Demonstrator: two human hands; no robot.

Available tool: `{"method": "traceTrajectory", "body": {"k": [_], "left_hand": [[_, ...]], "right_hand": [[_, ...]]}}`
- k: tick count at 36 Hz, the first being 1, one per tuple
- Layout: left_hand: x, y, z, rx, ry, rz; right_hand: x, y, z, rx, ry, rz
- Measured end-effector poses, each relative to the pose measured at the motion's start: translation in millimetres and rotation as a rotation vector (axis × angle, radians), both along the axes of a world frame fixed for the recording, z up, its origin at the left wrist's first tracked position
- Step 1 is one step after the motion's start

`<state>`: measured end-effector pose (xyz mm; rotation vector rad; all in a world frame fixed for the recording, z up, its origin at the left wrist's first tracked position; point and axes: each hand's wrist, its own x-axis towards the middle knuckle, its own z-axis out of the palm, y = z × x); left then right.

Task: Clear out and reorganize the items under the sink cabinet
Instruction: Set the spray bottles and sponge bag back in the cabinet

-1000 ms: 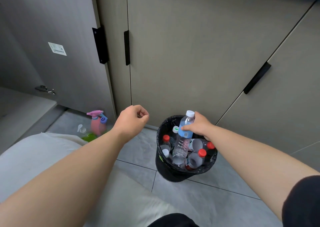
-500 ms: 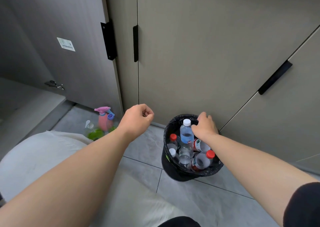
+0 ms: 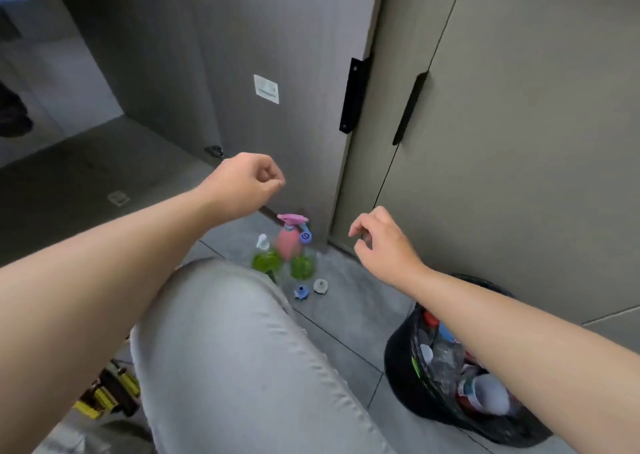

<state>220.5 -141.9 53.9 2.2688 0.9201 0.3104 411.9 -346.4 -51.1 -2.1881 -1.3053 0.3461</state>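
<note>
A pink spray bottle stands on the floor by the open cabinet door, with two green bottles beside it and two small caps in front. The black bin at lower right holds several plastic bottles. My left hand hovers above and left of the spray bottle, fingers curled and holding nothing. To the bottles' right my right hand is in the air, fingers loosely curled and empty, away from the bin.
The open cabinet interior lies dark at left. Closed cabinet doors with black handles fill the right. My grey-trousered knee takes up the lower middle. Yellow and black objects sit at lower left on the tiled floor.
My right hand let go of the water bottle in the bin and moved left, empty. The view swung left toward the spray bottles and open cabinet.
</note>
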Motion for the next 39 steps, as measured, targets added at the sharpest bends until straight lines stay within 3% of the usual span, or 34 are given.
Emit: {"method": "traceTrajectory", "body": {"k": [9, 13, 16, 24, 27, 32, 36, 39], "left_hand": [[-64, 69, -85, -0.225, 0.045, 0.166], [-84, 86, -128, -0.291, 0.026, 0.186], [-95, 99, -162, -0.35, 0.038, 0.205], [-114, 119, -219, -0.442, 0.041, 0.246], [-111, 125, -226, -0.478, 0.02, 0.273], [-102, 131, -230, -0.514, -0.022, 0.313], [-87, 133, -224, -0.547, -0.08, 0.371], [-79, 135, -214, -0.445, -0.113, 0.373]], "right_hand": [[-17, 109, -46, -0.354, 0.013, 0.163], [-18, 155, -69, -0.366, -0.132, 0.151], [-18, 191, -84, -0.481, -0.302, 0.132], [-13, 246, -116, -0.743, -0.543, 0.111], [-12, 258, -113, -0.668, -0.614, 0.134], [-21, 279, -90, -0.367, -0.697, 0.247], [-37, 298, -59, -0.173, -0.636, 0.325], [-56, 310, -34, -0.065, -0.499, 0.417]]}}
